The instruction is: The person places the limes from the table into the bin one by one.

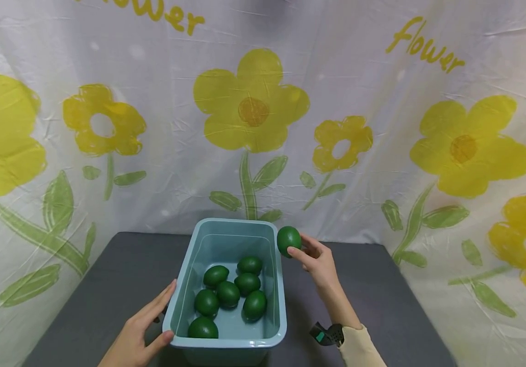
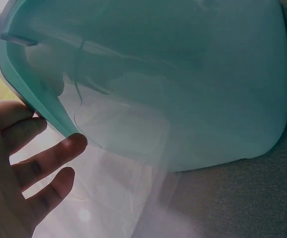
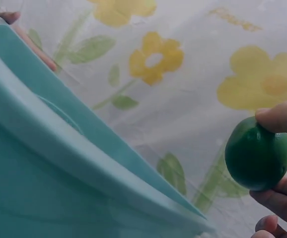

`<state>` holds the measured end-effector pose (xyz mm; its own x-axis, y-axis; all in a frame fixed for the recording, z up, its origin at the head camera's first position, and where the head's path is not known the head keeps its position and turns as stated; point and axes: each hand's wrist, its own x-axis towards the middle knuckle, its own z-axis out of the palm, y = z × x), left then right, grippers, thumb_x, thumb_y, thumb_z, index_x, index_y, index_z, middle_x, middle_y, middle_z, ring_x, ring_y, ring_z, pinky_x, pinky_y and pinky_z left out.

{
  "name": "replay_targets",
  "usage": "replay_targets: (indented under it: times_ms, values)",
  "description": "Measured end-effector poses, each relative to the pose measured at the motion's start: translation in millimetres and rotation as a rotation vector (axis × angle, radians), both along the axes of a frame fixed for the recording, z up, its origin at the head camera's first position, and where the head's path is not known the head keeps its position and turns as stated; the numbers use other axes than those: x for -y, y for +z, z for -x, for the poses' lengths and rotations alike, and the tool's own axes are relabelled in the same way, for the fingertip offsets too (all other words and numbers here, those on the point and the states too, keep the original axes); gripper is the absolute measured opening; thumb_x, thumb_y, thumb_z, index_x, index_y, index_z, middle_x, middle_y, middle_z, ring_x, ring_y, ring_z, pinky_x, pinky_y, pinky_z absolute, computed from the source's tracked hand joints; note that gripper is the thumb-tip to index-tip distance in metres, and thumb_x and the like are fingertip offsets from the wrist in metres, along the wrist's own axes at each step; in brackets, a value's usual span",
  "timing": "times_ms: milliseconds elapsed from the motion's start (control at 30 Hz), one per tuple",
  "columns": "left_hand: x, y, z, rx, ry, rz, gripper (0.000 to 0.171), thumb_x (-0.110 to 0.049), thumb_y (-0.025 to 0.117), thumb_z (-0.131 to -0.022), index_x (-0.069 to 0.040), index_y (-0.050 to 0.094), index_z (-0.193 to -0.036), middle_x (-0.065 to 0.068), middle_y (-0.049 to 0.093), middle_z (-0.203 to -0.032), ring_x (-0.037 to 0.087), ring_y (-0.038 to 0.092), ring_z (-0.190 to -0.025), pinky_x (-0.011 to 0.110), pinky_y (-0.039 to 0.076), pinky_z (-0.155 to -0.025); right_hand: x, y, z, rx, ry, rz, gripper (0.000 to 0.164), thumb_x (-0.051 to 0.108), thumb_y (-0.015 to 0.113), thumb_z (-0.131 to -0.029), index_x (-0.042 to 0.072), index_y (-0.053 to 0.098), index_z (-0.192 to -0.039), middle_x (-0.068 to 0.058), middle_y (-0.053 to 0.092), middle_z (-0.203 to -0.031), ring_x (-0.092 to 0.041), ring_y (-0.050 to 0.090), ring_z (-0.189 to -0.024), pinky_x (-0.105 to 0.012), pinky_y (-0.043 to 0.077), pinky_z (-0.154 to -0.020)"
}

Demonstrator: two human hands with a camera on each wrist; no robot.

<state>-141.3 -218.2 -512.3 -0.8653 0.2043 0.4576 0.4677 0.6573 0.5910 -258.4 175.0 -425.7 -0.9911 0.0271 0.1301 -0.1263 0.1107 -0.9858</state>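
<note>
A glossy dark green lime (image 1: 288,241) is pinched between the thumb and fingers of my right hand (image 1: 314,257), just outside the right rim of a light blue plastic tub (image 1: 282,316). In the right wrist view the lime (image 3: 258,154) shows whole, thumb on top and fingertips below. My left hand (image 1: 141,326) holds the tub's near left corner, thumb on the near rim and fingers along the left side. From the left wrist, the fingertips (image 2: 76,144) appear right at the rim. Several more limes (image 1: 228,294) lie loose on the tub's floor, mostly towards its near half.
The tub stands on a dark grey table (image 1: 359,306). Behind and to both sides hangs a white curtain (image 1: 166,168) printed with yellow flowers. A black band with a small device (image 1: 327,335) sits on the right wrist, by a cream sleeve (image 1: 361,349).
</note>
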Motion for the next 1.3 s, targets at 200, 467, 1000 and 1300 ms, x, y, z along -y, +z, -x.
replay_targets:
  times_ms: [200, 467, 1000, 1300]
  values:
    - [-2, 1.0, -1.5, 0.019, 0.007, 0.001, 0.080, -0.021, 0.076, -0.097, -0.026, 0.038, -0.167, -0.007, 0.041, -0.167, -0.014, 0.035, -0.139, 0.037, 0.060, -0.089, 14, 2.1, 0.0, 0.017, 0.049, -0.010, 0.054, 0.017, 0.083, -0.091, 0.009, 0.068, -0.143, 0.002, 0.069, -0.090, -0.009, 0.052, -0.072, -0.026, 0.041, -0.062]
    - [-2, 1.1, -1.8, -0.012, 0.001, 0.012, 0.083, -0.019, 0.078, -0.095, -0.024, 0.038, -0.167, -0.005, 0.042, -0.167, -0.018, 0.031, -0.141, 0.038, 0.059, -0.092, 26, -2.5, 0.7, -0.032, 0.086, -0.094, 0.054, 0.020, 0.084, -0.091, 0.011, 0.069, -0.142, -0.007, 0.072, -0.117, -0.014, 0.059, -0.082, -0.030, 0.047, -0.073]
    - [-5, 2.6, -1.6, 0.024, -0.003, 0.001, 0.081, -0.021, 0.077, -0.096, -0.026, 0.038, -0.167, -0.005, 0.042, -0.167, -0.016, 0.034, -0.138, 0.037, 0.061, -0.086, 21, -4.5, -3.1, -0.134, 0.108, -0.183, 0.046, 0.018, 0.084, -0.093, 0.010, 0.072, -0.136, -0.012, 0.074, -0.130, -0.014, 0.048, -0.077, -0.025, 0.037, -0.064]
    - [7, -0.6, 5.8, -0.058, -0.032, 0.010, 0.073, -0.020, 0.074, -0.097, -0.022, 0.044, -0.164, -0.013, 0.039, -0.168, 0.005, 0.061, -0.122, 0.066, 0.048, -0.089, -8, -15.1, -15.5, -0.193, 0.008, -0.336, 0.043, 0.026, 0.084, -0.093, 0.017, 0.074, -0.134, -0.008, 0.075, -0.130, -0.019, 0.069, -0.096, -0.038, 0.055, -0.081]
